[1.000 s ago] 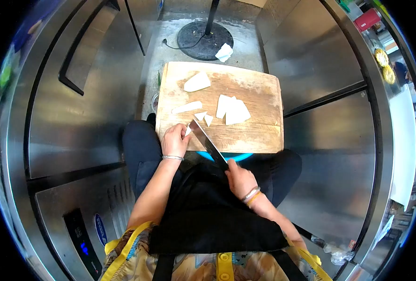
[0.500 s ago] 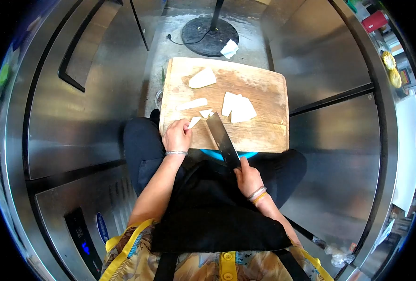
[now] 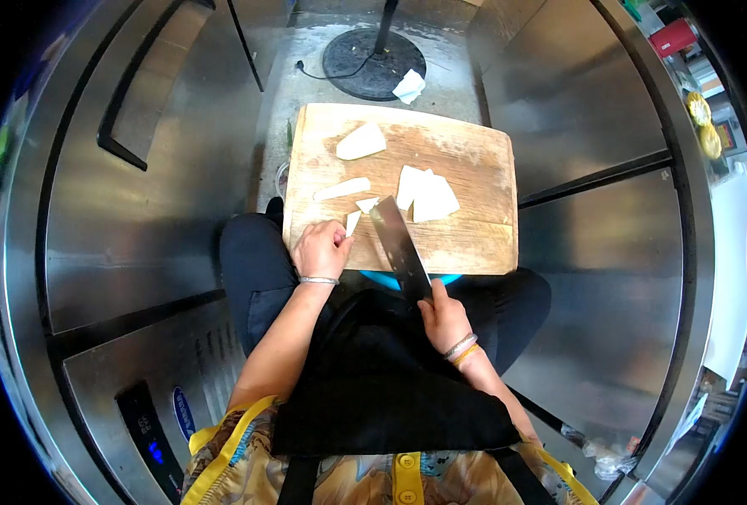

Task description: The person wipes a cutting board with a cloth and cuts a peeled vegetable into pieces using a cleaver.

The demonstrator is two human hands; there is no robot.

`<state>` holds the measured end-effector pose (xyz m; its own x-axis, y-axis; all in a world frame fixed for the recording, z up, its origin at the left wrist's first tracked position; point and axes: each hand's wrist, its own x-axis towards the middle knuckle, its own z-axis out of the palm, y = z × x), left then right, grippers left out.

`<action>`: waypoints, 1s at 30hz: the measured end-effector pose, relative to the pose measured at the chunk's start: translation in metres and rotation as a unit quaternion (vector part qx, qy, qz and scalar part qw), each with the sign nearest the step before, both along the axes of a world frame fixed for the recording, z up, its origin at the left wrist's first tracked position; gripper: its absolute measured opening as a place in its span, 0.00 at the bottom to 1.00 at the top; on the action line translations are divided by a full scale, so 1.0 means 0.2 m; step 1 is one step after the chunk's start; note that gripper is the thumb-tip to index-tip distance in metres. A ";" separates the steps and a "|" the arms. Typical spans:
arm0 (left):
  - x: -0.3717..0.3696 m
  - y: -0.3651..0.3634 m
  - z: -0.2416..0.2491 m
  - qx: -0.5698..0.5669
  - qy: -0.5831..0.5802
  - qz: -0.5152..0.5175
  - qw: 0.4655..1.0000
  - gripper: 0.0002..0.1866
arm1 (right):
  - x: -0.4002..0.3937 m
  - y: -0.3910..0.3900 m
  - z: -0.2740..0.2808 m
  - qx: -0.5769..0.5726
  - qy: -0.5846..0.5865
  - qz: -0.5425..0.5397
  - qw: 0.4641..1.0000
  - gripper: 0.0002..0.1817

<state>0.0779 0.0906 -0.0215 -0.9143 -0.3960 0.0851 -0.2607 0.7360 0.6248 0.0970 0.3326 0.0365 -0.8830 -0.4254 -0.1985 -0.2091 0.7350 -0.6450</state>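
Observation:
My left hand (image 3: 319,251) is closed at the near left of the wooden cutting board (image 3: 474,244), its fingertips pinching a small pale wedge (image 3: 353,222) of what looks like a peeled vegetable. My right hand (image 3: 446,318) grips a cleaver (image 3: 400,244) by its handle. The broad blade slants over the board's front edge, its far end close to a small triangular offcut (image 3: 367,204). Beyond that lies a long, thin strip (image 3: 342,188). A larger pale chunk (image 3: 362,141) rests at the back left, and overlapping flat slices (image 3: 435,198) sit right of the blade.
Under the board's front edge shows a blue rim (image 3: 382,279). Steel cabinet doors flank both sides (image 3: 163,194). On the floor behind stand a round black base (image 3: 365,71) with a cord and a crumpled white paper (image 3: 409,87).
My left hand has shifted slightly, and the wedge in its fingers has turned more upright. The cleaver has barely moved; the view has shifted a little.

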 end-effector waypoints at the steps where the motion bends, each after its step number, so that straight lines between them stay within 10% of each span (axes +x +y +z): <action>1: 0.01 0.00 0.01 0.001 -0.001 -0.001 1.000 0.10 | 0.01 -0.01 0.01 -0.006 -0.004 0.007 1.000 0.12; 30: 0.01 0.04 0.00 0.026 0.000 0.050 0.998 0.05 | -0.04 -0.13 0.07 0.184 -0.037 0.105 0.977 0.09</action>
